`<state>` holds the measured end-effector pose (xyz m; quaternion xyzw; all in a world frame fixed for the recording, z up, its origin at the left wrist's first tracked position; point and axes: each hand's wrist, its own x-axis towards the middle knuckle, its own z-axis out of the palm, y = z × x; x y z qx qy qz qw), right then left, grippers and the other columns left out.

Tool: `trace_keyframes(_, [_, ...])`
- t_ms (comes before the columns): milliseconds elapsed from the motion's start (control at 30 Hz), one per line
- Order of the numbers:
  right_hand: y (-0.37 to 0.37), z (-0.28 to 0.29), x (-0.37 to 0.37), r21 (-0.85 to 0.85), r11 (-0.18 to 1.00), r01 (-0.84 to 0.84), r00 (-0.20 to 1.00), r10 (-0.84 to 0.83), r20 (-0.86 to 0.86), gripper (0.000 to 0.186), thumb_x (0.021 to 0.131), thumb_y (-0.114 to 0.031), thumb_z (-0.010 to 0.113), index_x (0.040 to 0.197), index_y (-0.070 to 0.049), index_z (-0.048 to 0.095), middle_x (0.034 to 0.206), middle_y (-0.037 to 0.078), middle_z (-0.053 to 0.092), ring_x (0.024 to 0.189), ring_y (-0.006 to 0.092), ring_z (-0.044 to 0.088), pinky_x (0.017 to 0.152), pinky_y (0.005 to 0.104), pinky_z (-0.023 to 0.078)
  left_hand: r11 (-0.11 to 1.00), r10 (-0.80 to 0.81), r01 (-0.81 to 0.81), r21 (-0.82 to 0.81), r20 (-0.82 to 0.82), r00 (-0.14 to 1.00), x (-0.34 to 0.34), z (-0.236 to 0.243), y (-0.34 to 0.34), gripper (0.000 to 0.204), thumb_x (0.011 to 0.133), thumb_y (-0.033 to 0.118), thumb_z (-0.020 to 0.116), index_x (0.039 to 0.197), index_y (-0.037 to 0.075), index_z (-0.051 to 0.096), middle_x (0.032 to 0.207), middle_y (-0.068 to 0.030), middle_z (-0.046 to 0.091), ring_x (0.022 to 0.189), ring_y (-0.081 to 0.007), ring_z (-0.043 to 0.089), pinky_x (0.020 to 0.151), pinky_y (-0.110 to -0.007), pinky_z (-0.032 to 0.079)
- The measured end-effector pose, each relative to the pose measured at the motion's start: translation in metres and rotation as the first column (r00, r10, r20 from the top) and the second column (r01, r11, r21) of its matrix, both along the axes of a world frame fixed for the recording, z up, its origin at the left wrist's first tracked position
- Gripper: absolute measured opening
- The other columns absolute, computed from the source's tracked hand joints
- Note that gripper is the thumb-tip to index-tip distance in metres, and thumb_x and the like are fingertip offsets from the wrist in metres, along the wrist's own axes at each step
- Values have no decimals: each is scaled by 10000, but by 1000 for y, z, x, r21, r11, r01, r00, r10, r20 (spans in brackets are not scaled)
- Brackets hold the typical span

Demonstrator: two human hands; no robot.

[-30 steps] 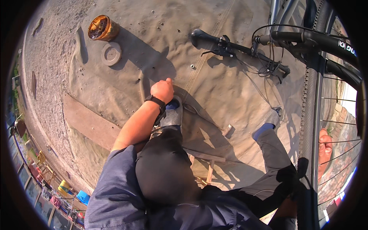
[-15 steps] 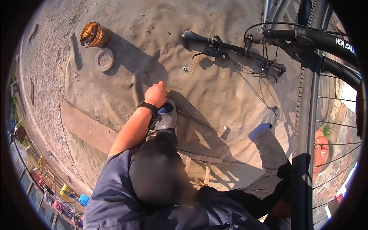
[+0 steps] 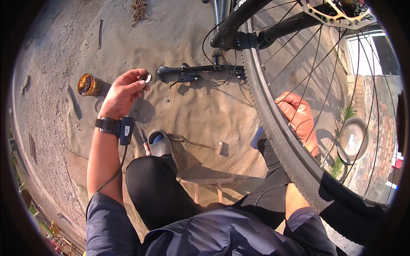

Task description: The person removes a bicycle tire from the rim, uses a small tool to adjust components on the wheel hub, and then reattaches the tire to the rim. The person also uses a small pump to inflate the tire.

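Note:
My left hand (image 3: 123,91) is raised over the dusty ground, its fingertips pinching a small round metal ring (image 3: 147,78). My right hand (image 3: 300,119) reaches through behind the spokes of a bicycle wheel (image 3: 282,141) and grips its rim and tyre. The bicycle stands upside down, its black handlebar (image 3: 194,69) resting on the ground just beyond the left hand. A small nut (image 3: 166,100) lies on the ground below the ring.
An open tin of brown grease (image 3: 88,84) and its lid (image 3: 99,105) sit left of my hand. Pliers (image 3: 145,143) and a hammer (image 3: 196,143) lie by my shoes. A round metal basin (image 3: 352,138) is at the right, a wooden stool (image 3: 205,187) under me.
My left hand has lifted off the ground with the small ring in its fingers. The view has swung up and right, so the wheel and my right hand on it now fill the right side.

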<state>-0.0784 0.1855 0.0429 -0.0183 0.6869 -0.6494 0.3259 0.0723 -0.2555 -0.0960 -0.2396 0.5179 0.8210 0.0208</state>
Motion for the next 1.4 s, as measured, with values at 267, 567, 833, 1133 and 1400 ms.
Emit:
trace_keyframes(267, [26, -23, -11, -26, 996, -87, 992, 84, -94, 150, 1030, -154, 711, 1076, -11, 720, 863, 4, 735, 706, 58, 673, 638, 222, 537, 970, -221, 182, -162, -273, 936, -49, 155, 119, 439, 985, 23, 716, 1411, -3, 616, 1200, -57, 713, 952, -99, 690, 799, -225, 536])
trace_keyframes(567, [27, -16, 0, -158, 983, -96, 995, 98, 5, 165, 1030, -177, 723, 1111, -33, 720, 901, 2, 729, 758, 63, 663, 669, 233, 525, 934, -297, 282, -220, -39, 954, -59, 141, 244, 354, 1125, 386, 549, 1173, 68, 695, 929, -5, 720, 763, -80, 668, 615, -230, 476])
trace_keyframes(833, [31, -30, -4, -204, 970, -130, 991, 125, -36, 117, 1049, -148, 687, 1098, -42, 701, 878, -17, 705, 711, 45, 610, 615, 229, 474, 937, -261, 247, -246, -22, 965, -76, 136, 261, 390, 1104, 403, 576, 1140, 36, 704, 954, 0, 696, 759, -81, 662, 623, -256, 490])
trace_keyframes(1133, [29, -33, -6, -259, 961, -93, 996, 91, -19, 159, 1062, -158, 677, 1134, -16, 679, 907, -12, 697, 739, 40, 587, 668, 219, 481, 891, -287, 243, -384, -60, 956, -78, 143, 261, 400, 1084, 368, 604, 1103, -13, 722, 843, -14, 690, 733, -82, 661, 643, -269, 526])
trace_keyframes(1400, [25, -32, -3, -263, 962, -67, 998, 65, -17, 189, 1038, -157, 714, 1148, -16, 655, 954, 4, 695, 795, 62, 614, 704, 232, 499, 884, -309, 246, -399, -103, 945, -82, 139, 262, 394, 1099, 353, 592, 1146, -17, 720, 862, -11, 689, 759, -76, 642, 681, -265, 528])
